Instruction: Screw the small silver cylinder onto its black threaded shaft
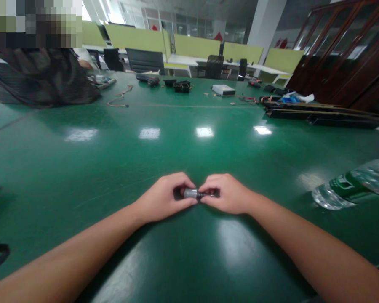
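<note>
A short grey cylinder [190, 193], metallic in look, is pinched between the thumb and fingers of my left hand [164, 195]. From its right end runs a thin dark rod [205, 195], which the closed fingertips of my right hand [229, 193] grip. Both pieces lie in one line, low over the green tabletop [189, 155]. The fingertips of the two hands almost meet. Whether the rod is fixed in the cylinder is too small to tell, and the fingers hide part of each piece.
To the right is a clear plastic bottle [350, 187] with a green label. A dark bag [44, 78] sits at the far left. Along the far side lie a cable [118, 99], black parts [181, 86], a white box [223, 90] and long dark strips [318, 113].
</note>
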`<state>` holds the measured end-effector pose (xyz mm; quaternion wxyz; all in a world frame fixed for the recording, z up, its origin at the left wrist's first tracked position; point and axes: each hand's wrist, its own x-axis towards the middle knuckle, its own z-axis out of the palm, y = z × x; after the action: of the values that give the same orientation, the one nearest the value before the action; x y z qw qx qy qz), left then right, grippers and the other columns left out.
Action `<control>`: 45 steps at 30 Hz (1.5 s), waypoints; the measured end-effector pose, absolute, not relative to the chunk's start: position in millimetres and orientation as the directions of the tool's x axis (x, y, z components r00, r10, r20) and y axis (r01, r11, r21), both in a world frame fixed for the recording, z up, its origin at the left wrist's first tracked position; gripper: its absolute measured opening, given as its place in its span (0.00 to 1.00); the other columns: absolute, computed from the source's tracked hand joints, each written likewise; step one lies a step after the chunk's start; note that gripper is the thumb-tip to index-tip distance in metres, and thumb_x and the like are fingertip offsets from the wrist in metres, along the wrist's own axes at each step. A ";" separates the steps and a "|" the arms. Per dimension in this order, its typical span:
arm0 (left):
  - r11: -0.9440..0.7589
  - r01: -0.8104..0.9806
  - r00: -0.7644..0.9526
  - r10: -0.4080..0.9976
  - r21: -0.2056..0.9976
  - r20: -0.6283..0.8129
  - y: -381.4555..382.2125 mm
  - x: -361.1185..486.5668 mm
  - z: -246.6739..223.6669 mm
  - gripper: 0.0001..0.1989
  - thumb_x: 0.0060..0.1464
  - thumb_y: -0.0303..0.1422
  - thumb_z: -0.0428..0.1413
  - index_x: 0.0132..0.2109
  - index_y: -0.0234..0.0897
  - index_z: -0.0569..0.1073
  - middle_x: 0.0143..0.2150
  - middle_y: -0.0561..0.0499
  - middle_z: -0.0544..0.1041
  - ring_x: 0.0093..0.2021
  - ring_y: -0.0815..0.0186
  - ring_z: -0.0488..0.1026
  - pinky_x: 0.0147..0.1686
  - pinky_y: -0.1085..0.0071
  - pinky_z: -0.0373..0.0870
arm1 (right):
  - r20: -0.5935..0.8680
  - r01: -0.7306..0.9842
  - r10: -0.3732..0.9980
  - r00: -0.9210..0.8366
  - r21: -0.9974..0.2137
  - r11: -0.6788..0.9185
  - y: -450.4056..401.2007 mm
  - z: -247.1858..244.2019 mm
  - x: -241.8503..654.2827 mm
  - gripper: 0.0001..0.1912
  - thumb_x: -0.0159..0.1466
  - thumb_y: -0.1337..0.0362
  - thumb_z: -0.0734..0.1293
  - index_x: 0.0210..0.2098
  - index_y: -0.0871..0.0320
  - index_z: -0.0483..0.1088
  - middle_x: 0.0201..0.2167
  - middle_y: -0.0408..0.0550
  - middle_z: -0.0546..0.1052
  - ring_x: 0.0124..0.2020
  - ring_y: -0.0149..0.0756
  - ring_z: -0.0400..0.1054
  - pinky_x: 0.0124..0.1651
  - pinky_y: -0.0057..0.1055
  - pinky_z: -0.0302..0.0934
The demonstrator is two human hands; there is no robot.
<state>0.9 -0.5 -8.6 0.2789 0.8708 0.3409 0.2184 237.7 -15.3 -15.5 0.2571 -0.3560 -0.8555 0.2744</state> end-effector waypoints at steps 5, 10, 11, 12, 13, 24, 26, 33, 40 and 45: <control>-0.603 0.484 0.666 0.724 0.634 0.180 -0.8 0.6 -9.7 0.10 0.56 0.37 0.62 0.42 0.37 0.75 0.37 0.51 0.76 0.36 0.65 0.73 0.36 0.71 0.68 | 0.248 0.474 0.736 -0.630 -0.627 0.617 -16.0 -14.9 237.3 0.08 0.60 0.68 0.71 0.40 0.60 0.79 0.31 0.46 0.77 0.32 0.31 0.69 0.37 0.27 0.62; -0.604 0.487 0.664 0.725 0.632 0.182 -1.0 0.4 -10.2 0.09 0.56 0.37 0.63 0.41 0.37 0.75 0.36 0.52 0.76 0.35 0.65 0.73 0.35 0.71 0.67 | 0.251 0.473 0.738 -0.627 -0.630 0.616 -14.9 -16.7 237.1 0.07 0.60 0.69 0.71 0.39 0.60 0.79 0.31 0.46 0.76 0.32 0.31 0.69 0.37 0.26 0.61; -0.603 0.487 0.663 0.726 0.631 0.183 -1.1 0.4 -10.3 0.09 0.56 0.37 0.62 0.41 0.37 0.75 0.36 0.52 0.76 0.35 0.65 0.73 0.35 0.71 0.67 | 0.254 0.467 0.741 -0.621 -0.640 0.610 -14.1 -18.0 236.6 0.07 0.59 0.69 0.71 0.39 0.60 0.79 0.31 0.45 0.76 0.32 0.30 0.69 0.36 0.26 0.61; -0.603 0.489 0.661 0.728 0.631 0.183 -1.2 0.4 -10.6 0.09 0.56 0.37 0.62 0.41 0.37 0.75 0.36 0.52 0.75 0.35 0.65 0.73 0.35 0.71 0.67 | 0.257 0.459 0.747 -0.614 -0.653 0.602 -13.2 -19.6 235.9 0.07 0.59 0.69 0.72 0.38 0.60 0.79 0.31 0.45 0.76 0.31 0.30 0.69 0.36 0.26 0.61; -0.602 0.490 0.659 0.729 0.631 0.184 -1.3 0.3 -10.8 0.09 0.56 0.37 0.62 0.41 0.37 0.75 0.35 0.52 0.75 0.34 0.65 0.73 0.34 0.71 0.67 | 0.260 0.450 0.753 -0.604 -0.669 0.592 -12.1 -21.5 234.9 0.07 0.58 0.69 0.72 0.37 0.60 0.79 0.30 0.45 0.76 0.30 0.30 0.68 0.35 0.25 0.61; -0.609 0.490 0.647 0.734 0.624 0.208 -0.4 0.8 -12.3 0.09 0.55 0.36 0.63 0.38 0.37 0.73 0.34 0.53 0.74 0.33 0.66 0.71 0.33 0.71 0.65 | 0.319 0.453 0.779 -0.539 -0.670 0.588 -5.1 -30.3 224.5 0.03 0.53 0.69 0.73 0.28 0.60 0.77 0.23 0.40 0.73 0.23 0.26 0.63 0.29 0.25 0.54; -0.607 0.494 0.642 0.737 0.622 0.210 -0.6 1.0 -12.0 0.09 0.55 0.36 0.63 0.38 0.36 0.73 0.34 0.53 0.73 0.33 0.66 0.71 0.33 0.71 0.65 | 0.329 0.454 0.765 -0.554 -0.651 0.609 -4.1 -28.9 226.0 0.03 0.53 0.69 0.73 0.29 0.60 0.76 0.23 0.40 0.74 0.24 0.27 0.64 0.31 0.25 0.55; -0.616 0.493 0.640 0.735 0.615 0.223 -3.1 1.1 -10.7 0.08 0.54 0.34 0.63 0.39 0.37 0.73 0.35 0.53 0.74 0.34 0.66 0.71 0.33 0.71 0.66 | 0.333 0.425 0.704 -0.627 -0.611 0.668 -7.6 -24.6 234.2 0.07 0.56 0.68 0.73 0.35 0.59 0.77 0.28 0.44 0.76 0.29 0.30 0.68 0.36 0.27 0.60; -0.626 0.491 0.636 0.733 0.605 0.242 -3.6 1.3 -9.6 0.07 0.55 0.34 0.63 0.37 0.36 0.73 0.34 0.52 0.74 0.33 0.66 0.71 0.33 0.71 0.65 | 0.330 0.447 0.715 -0.616 -0.601 0.662 -10.9 -23.7 236.3 0.04 0.59 0.68 0.71 0.35 0.60 0.78 0.29 0.45 0.76 0.30 0.31 0.68 0.36 0.27 0.59; -0.624 0.490 0.644 0.730 0.609 0.230 -3.6 0.3 -9.8 0.07 0.55 0.35 0.62 0.38 0.37 0.73 0.35 0.52 0.74 0.34 0.66 0.72 0.34 0.71 0.66 | 0.307 0.473 0.731 -0.609 -0.600 0.645 -13.0 -21.8 240.3 0.05 0.59 0.68 0.71 0.36 0.60 0.78 0.29 0.45 0.76 0.31 0.32 0.68 0.36 0.27 0.60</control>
<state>0.3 -3.6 -9.8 0.2552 0.8700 0.3504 0.2348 240.3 -13.0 -21.8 0.2726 -0.3481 -0.8651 0.2370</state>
